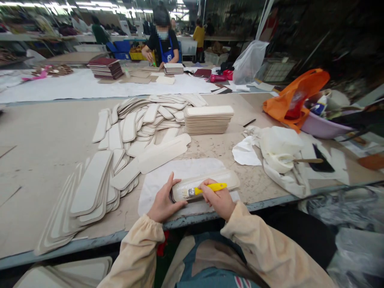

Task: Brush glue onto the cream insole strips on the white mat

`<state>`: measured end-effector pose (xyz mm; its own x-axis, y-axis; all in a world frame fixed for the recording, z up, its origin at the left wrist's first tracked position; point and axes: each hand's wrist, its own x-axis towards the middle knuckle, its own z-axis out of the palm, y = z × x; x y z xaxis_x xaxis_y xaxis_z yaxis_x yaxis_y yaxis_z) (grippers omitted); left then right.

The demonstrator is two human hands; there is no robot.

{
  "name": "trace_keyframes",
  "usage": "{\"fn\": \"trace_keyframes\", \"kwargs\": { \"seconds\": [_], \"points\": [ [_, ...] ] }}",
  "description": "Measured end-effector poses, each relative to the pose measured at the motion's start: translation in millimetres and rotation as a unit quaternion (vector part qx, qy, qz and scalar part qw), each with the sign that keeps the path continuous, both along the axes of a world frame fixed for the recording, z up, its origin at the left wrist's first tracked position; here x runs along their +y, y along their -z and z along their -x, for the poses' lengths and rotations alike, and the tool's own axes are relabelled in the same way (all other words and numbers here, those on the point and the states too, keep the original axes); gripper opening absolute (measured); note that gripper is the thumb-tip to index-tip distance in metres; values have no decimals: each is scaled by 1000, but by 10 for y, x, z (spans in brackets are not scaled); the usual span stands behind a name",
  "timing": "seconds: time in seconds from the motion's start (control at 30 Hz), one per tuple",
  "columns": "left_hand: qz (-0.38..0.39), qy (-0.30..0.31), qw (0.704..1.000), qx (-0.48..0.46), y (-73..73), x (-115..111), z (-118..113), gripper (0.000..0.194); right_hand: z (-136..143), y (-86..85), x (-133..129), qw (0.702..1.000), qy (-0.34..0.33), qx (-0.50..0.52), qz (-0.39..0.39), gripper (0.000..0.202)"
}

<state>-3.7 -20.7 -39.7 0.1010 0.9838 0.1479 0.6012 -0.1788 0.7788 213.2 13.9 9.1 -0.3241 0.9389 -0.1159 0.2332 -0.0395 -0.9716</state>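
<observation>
I have a pale board (192,183) right in front of me, on a white sheet (150,190) near the front edge of the table (45,144). Its top looks wet and shiny. My left hand (165,201) is spread round its left end, holding it, with the thumb along the near side. My right hand (220,199) is closed round a yellow brush (216,187), bristles down on the board.

I think my left thumb could get sticky, because the wet part is so close. If I push too hard, the board could slide, or the sheet could slip with it. The fan of boards (90,182) on my left might slide, because they lean on each other. The tidy stack (208,122) looks safer.

On my right, a white tub (282,140) has pale stuff at its opening; I can't tell how full it is. A stick (309,161) lies across there, and a bumped stick could make drips. Farther right, a purple bowl (325,127) holds a blue and white packet (320,105) and other bits. An orange bag (288,102) leans on its rim.

Across from me, a person (168,46) in a blue apron works.
</observation>
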Motion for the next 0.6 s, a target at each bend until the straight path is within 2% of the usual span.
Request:
{"fn": "trace_keyframes", "kwargs": {
  "seconds": [0.4, 0.6],
  "points": [
    [8, -12, 998, 54, -17, 14, -6, 94, -886, -49, 238, 994, 94, -61, -12, 24],
    [4, -15, 997, 74, -27, 11, -3, 92, -1168, -87, 346, 982, 123, -126, -69, 28]
  ]
}}
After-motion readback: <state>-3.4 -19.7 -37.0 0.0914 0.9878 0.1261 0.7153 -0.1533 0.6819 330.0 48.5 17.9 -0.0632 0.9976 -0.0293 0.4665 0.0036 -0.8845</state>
